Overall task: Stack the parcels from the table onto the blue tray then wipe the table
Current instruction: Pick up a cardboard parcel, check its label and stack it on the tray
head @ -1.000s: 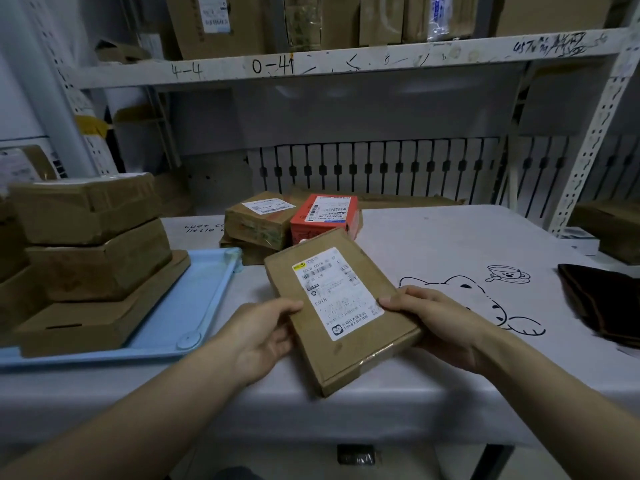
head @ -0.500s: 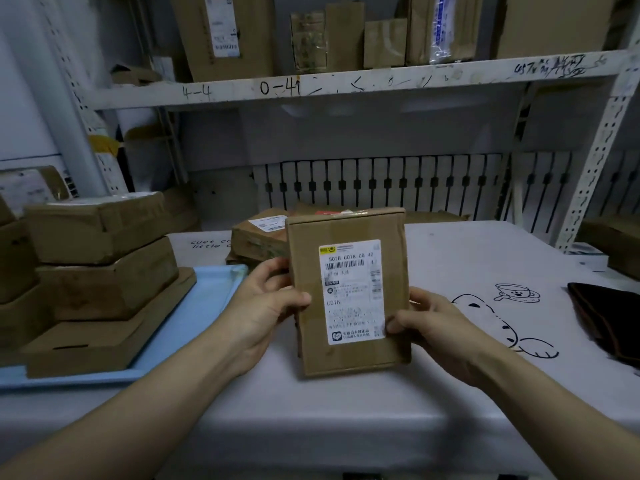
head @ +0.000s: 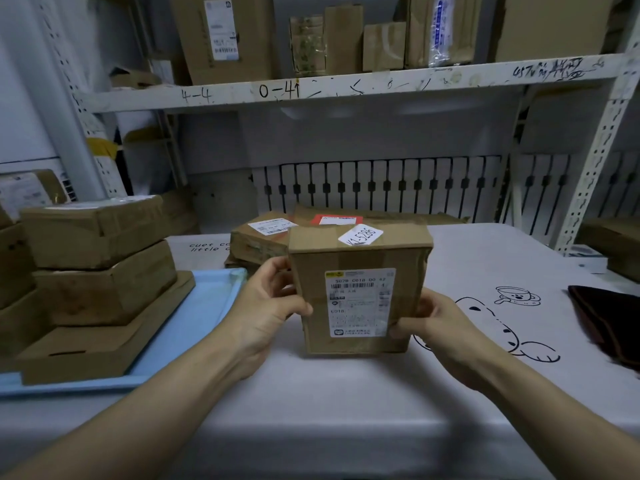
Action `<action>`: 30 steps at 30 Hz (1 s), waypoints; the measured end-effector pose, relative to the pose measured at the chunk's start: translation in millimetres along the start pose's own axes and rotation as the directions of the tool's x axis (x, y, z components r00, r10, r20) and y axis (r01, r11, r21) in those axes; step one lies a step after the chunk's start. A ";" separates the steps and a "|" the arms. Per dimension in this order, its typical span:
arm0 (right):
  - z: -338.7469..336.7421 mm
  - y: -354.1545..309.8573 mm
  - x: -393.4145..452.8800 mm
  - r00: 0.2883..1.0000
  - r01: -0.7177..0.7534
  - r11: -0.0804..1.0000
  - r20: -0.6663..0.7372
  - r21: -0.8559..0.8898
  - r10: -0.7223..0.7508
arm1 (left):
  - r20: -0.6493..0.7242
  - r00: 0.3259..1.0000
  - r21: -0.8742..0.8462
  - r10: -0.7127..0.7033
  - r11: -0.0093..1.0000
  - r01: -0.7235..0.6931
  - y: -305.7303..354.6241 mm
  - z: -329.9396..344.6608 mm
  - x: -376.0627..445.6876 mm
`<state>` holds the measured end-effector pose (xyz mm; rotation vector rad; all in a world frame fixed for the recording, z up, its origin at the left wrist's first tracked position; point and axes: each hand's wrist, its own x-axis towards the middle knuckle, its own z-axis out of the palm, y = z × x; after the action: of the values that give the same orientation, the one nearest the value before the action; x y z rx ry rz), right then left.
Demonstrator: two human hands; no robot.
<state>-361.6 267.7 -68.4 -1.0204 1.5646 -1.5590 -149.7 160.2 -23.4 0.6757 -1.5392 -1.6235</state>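
A brown parcel with a white shipping label stands upright on its short end over the table's middle. My left hand grips its left edge and my right hand grips its lower right edge. On the left lies the blue tray, carrying a stack of three brown parcels. Behind the held parcel, more parcels lie on the table, one of them red and mostly hidden.
The table wears a white cloth with cartoon drawings. A dark cloth lies at its right edge. A metal shelf rack with boxes stands behind. More boxes sit at the far left and far right.
The parcel lay flat and angled on the table; both hands have lifted it, turned it upright and tipped it so its top face with the small sticker shows.
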 end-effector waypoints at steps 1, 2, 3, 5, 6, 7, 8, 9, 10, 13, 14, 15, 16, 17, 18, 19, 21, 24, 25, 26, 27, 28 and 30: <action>0.1 0.3 -0.1 1.000 0.000 1.000 0.005 -0.002 0.000 | -0.005 1.000 0.003 -0.003 1.000 0.003 -0.1 0.1 0.1; 0.1 0.3 -0.6 1.000 0.002 1.000 0.013 -0.007 -0.002 | -0.005 1.000 0.004 -0.007 1.000 0.007 -0.1 0.3 -0.1; 0.1 0.2 -0.7 1.000 0.000 1.000 0.020 -0.014 0.000 | -0.004 1.000 -0.001 -0.013 1.000 0.013 -0.6 0.4 0.3; -0.4 0.4 -1.0 0.999 -0.009 1.000 0.036 -0.030 0.010 | -0.006 1.000 -0.028 -0.023 0.999 0.023 -1.5 0.7 0.9; -1.1 0.7 -1.3 0.999 -0.012 0.999 0.042 -0.033 0.013 | -0.017 0.999 -0.046 -0.033 0.998 0.032 -1.8 0.8 1.1; -1.5 0.7 -2.2 0.999 -0.015 0.999 0.044 -0.034 0.017 | -0.033 0.998 -0.067 -0.045 0.997 0.043 -2.0 1.1 1.4; -1.6 0.5 -3.2 0.999 -0.017 0.999 0.048 -0.031 0.018 | -0.051 0.997 -0.093 -0.059 0.994 0.054 -1.8 1.1 1.6; -1.6 0.5 -4.4 0.998 -0.015 1.000 0.055 -0.024 0.017 | -0.071 0.995 -0.126 -0.075 0.990 0.066 -1.6 1.2 2.1; -1.3 0.4 -5.4 0.998 -0.012 1.000 0.061 -0.010 0.013 | -0.087 0.992 -0.162 -0.092 0.984 0.077 -1.1 1.5 2.4; -1.7 0.4 -7.1 0.997 -0.014 0.998 0.070 0.061 0.010 | -0.123 0.983 -0.254 -0.139 0.962 0.104 -2.8 1.9 3.5; -1.9 0.4 -7.1 0.997 -0.013 0.997 0.071 0.079 0.007 | -0.138 0.978 -0.275 -0.156 0.955 0.113 -4.5 1.3 4.3; -1.9 -0.2 -7.2 0.997 -0.004 0.996 0.071 0.091 -0.002 | -0.154 0.973 -0.290 -0.173 0.949 0.123 -6.9 0.2 5.5; -1.4 -1.6 -7.4 0.998 0.010 0.995 0.068 0.101 -0.017 | -0.173 0.966 -0.294 -0.190 0.946 0.134 -9.1 -1.0 6.8; -0.5 -3.9 -8.0 0.998 0.028 0.993 0.061 0.110 -0.035 | -0.194 0.959 -0.284 -0.206 0.948 0.146 -11.0 -2.2 8.2; 0.1 -6.1 -8.0 0.998 0.048 0.992 0.045 0.117 -0.053 | -0.209 0.953 -0.264 -0.218 0.951 0.160 -11.8 -2.9 8.5; 0.4 -8.5 -7.6 0.997 0.068 0.991 0.023 0.115 -0.071 | -0.222 0.948 -0.237 -0.228 0.956 0.174 -12.3 -3.6 8.3; 0.2 -13.2 -6.7 0.994 0.106 0.991 -0.027 0.085 -0.104 | -0.255 0.940 -0.173 -0.228 0.967 0.188 -13.0 -6.5 8.5; -0.3 -19.1 -6.8 0.987 0.149 0.987 -0.070 0.063 -0.144 | -0.292 0.935 -0.067 -0.200 0.980 0.188 -11.8 -13.0 6.9; -0.6 -20.5 -6.6 0.983 0.166 0.984 -0.087 0.061 -0.160 | -0.313 0.930 -0.044 -0.192 0.981 0.188 -11.4 -14.7 6.7; -0.8 -21.6 -6.5 0.978 0.184 0.982 -0.107 0.053 -0.178 | -0.337 0.925 -0.020 -0.176 0.983 0.180 -10.4 -15.5 6.0; -0.7 -22.9 -6.3 0.972 0.203 0.979 -0.127 0.034 -0.197 | -0.357 0.923 0.015 -0.142 0.987 0.157 -9.3 -15.3 5.0; -0.2 -24.1 -6.3 0.965 0.221 0.975 -0.143 0.009 -0.217 | -0.371 0.924 0.065 -0.096 0.989 0.129 -7.7 -14.1 3.3; 1.8 -25.8 -6.0 0.954 0.251 0.967 -0.157 -0.037 -0.254 | -0.383 0.923 0.214 0.030 0.975 0.057 -7.3 -13.2 1.6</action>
<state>-355.8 273.1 -43.0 -1.1662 1.6062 -1.8445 -141.2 151.1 -31.9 1.0612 -1.4318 -1.2422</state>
